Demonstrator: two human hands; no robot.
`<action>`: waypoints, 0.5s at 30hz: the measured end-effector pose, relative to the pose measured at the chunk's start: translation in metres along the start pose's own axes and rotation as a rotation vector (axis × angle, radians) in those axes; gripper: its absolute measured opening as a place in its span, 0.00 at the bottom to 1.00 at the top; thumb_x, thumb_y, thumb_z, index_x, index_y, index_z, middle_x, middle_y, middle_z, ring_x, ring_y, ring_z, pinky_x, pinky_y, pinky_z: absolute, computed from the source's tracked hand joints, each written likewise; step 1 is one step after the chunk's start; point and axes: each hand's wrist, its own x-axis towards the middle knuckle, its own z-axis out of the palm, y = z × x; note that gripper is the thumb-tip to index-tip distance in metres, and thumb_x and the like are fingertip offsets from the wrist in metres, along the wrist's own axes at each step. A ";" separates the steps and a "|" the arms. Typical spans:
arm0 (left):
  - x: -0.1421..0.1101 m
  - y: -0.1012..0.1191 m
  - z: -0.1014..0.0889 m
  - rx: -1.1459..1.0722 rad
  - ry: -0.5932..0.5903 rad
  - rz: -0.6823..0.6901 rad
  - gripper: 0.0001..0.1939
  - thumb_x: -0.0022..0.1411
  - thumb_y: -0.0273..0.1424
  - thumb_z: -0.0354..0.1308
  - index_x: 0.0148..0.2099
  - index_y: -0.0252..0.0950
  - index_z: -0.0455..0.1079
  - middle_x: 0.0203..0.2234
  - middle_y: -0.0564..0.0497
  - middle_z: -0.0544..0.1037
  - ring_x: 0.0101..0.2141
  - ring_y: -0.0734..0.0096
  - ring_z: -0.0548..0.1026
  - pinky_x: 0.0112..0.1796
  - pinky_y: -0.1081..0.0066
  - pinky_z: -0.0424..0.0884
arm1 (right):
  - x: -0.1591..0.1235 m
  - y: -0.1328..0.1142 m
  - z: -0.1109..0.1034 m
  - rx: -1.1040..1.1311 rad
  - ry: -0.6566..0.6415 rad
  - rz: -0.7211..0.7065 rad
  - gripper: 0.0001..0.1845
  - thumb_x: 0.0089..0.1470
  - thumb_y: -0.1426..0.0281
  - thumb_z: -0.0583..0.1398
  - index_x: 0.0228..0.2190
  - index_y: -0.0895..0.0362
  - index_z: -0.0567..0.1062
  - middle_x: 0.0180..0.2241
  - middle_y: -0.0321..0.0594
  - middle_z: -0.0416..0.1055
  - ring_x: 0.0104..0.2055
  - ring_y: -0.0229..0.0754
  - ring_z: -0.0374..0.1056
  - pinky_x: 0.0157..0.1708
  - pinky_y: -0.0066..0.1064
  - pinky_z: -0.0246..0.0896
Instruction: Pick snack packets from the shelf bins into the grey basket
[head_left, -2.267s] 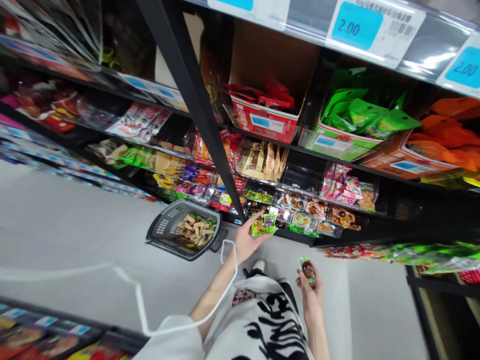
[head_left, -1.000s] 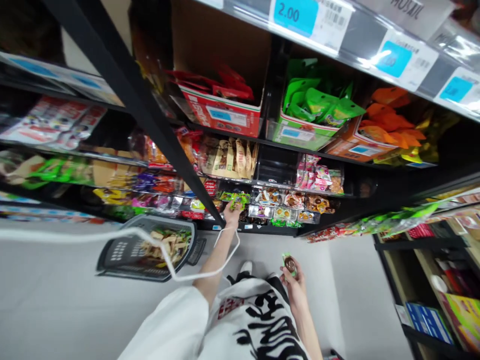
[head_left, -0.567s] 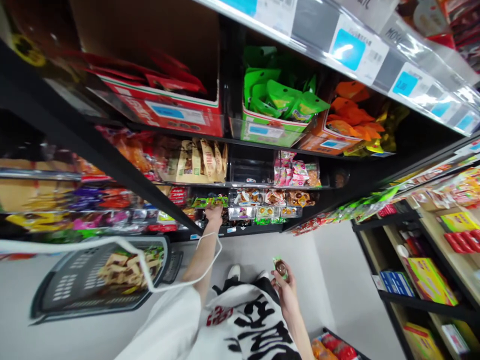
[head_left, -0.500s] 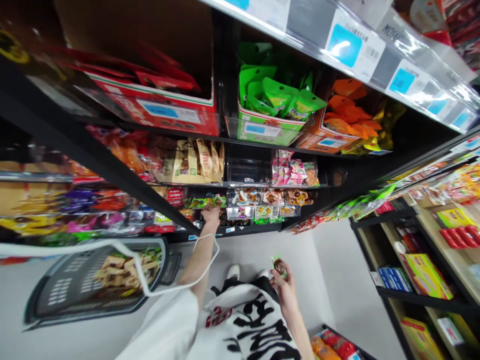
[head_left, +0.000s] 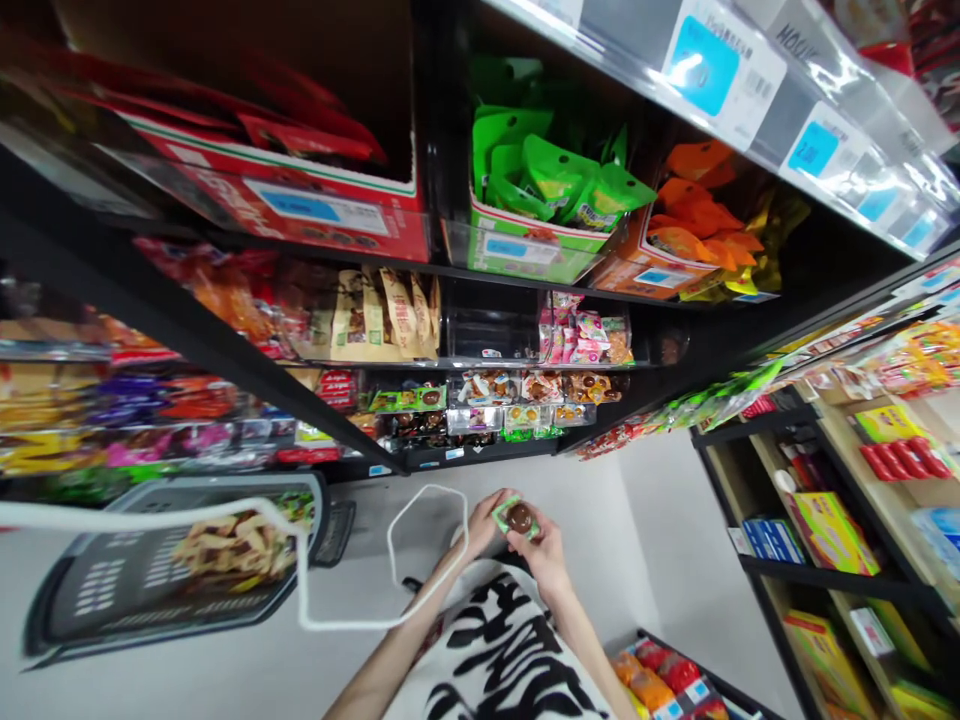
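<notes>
A small green-edged snack packet [head_left: 519, 516] with a round brown piece showing through it is held in front of my torso. My right hand [head_left: 546, 556] is closed on its right side. My left hand [head_left: 484, 523] grips the left edge, fingers pinched at the packet. Ahead of both hands, low on the shelf, lie similar green packets [head_left: 409, 398] beside clear bins of small wrapped sweets [head_left: 487, 388].
A grey shopping basket [head_left: 97, 580] holding beige packets stands on the floor at left. A white cord [head_left: 304, 570] loops across the view near my left arm. Black shelving rises ahead, with another shelf unit [head_left: 780, 565] at right and a low bin of snacks [head_left: 664, 680] at lower right.
My left hand has come back from the low shelf bin to the packet in my right hand. The right hand has moved slightly left with the packet.
</notes>
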 end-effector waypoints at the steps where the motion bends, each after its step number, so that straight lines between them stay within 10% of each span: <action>1: -0.008 0.005 0.001 0.002 -0.036 -0.020 0.20 0.64 0.49 0.55 0.34 0.38 0.74 0.27 0.51 0.79 0.29 0.64 0.76 0.31 0.68 0.72 | 0.000 -0.002 0.002 -0.008 -0.012 -0.019 0.34 0.39 0.59 0.75 0.49 0.55 0.78 0.37 0.40 0.80 0.31 0.41 0.72 0.30 0.30 0.70; 15: -0.048 0.042 -0.019 -0.032 -0.026 -0.112 0.23 0.62 0.48 0.59 0.56 0.43 0.70 0.42 0.45 0.82 0.47 0.55 0.79 0.52 0.55 0.72 | 0.000 0.005 -0.006 -0.146 -0.149 -0.129 0.29 0.46 0.64 0.70 0.51 0.51 0.73 0.44 0.39 0.75 0.30 0.38 0.70 0.25 0.29 0.71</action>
